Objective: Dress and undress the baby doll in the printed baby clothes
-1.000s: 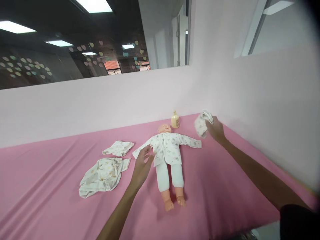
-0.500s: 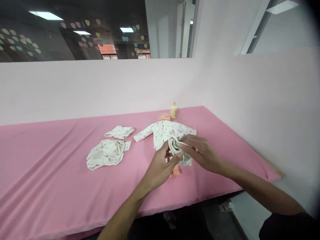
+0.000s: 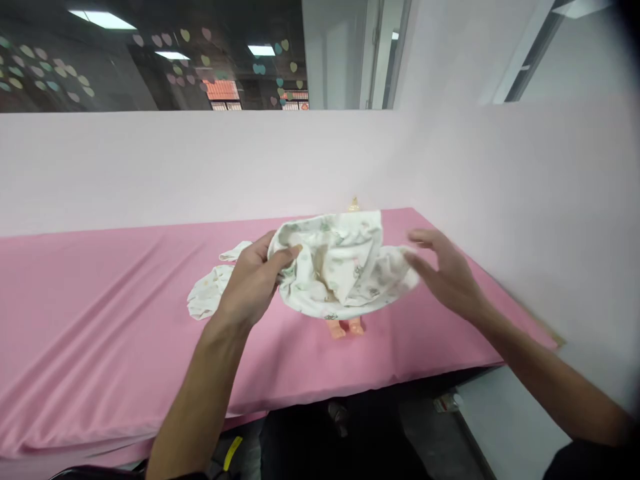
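A white printed baby garment (image 3: 340, 270) hangs spread out in the air above the pink table (image 3: 100, 320). My left hand (image 3: 253, 280) is closed on its left edge. My right hand (image 3: 443, 270) is at its right edge with fingers stretched out; that side is motion-blurred. The garment hides most of a baby doll lying on the table; only the doll's bare feet (image 3: 346, 327) show below the cloth.
Two more small printed garments (image 3: 207, 299) lie on the table to the left of my left hand. The tip of a cream bottle (image 3: 355, 203) shows behind the cloth by the pale pink wall. The table's front edge drops to a dark floor.
My right hand brought a bunched garment from the far right over the doll, my left hand joined it, and the cloth is now opened out wide between both hands.
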Action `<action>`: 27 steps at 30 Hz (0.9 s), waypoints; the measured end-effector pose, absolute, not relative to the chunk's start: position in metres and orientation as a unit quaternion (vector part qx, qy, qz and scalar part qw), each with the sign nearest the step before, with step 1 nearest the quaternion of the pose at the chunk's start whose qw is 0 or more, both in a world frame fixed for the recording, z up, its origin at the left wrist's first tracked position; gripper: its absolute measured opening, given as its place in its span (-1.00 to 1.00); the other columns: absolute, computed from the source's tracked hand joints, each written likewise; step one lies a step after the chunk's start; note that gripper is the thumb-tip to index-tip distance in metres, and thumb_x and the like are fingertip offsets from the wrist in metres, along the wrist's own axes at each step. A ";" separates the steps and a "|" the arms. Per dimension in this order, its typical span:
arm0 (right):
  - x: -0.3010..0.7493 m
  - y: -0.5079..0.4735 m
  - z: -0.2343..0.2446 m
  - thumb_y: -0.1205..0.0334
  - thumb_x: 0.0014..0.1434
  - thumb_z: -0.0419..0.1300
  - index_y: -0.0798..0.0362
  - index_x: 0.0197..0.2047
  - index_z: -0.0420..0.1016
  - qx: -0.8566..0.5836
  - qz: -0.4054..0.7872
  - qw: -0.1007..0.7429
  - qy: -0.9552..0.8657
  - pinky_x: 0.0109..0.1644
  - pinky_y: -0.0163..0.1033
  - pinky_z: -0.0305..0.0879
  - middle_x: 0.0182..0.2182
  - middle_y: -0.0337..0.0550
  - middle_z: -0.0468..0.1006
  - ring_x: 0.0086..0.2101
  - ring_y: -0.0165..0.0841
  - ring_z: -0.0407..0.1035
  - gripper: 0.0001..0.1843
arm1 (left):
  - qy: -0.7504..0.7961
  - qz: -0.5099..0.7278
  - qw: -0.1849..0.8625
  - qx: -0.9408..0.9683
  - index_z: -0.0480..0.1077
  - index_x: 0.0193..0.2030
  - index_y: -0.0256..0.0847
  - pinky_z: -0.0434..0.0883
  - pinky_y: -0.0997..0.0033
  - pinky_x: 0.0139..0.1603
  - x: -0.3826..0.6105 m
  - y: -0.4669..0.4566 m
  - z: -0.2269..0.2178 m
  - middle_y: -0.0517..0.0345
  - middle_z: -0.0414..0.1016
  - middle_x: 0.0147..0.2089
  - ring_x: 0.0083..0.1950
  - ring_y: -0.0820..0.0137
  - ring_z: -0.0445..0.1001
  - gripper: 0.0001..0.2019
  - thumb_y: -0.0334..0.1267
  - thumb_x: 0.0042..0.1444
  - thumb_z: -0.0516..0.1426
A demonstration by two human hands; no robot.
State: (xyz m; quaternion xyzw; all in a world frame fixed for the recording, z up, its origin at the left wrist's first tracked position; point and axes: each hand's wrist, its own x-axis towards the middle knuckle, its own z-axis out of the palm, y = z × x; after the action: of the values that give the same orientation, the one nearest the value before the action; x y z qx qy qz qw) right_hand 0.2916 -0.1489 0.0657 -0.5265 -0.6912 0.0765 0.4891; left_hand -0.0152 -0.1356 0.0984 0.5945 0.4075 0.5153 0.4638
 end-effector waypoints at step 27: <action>0.260 -0.153 0.105 0.14 0.27 0.18 -0.06 0.13 0.37 -0.372 0.121 0.388 -0.834 0.11 -0.06 0.36 0.04 -0.09 0.48 0.04 -0.21 0.38 -0.64 | 0.416 0.262 0.307 0.815 0.47 -0.34 -0.24 0.28 0.52 -0.45 0.018 -0.106 0.157 0.13 0.46 -0.46 -0.46 0.46 0.39 -0.74 -0.08 0.20 0.14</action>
State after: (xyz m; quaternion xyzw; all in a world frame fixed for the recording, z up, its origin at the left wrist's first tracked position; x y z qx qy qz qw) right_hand 0.2598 -0.1529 0.1054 -0.3719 -0.8344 0.1211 0.3884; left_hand 0.0179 -0.1059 0.1571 0.8149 0.4157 0.2620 0.3074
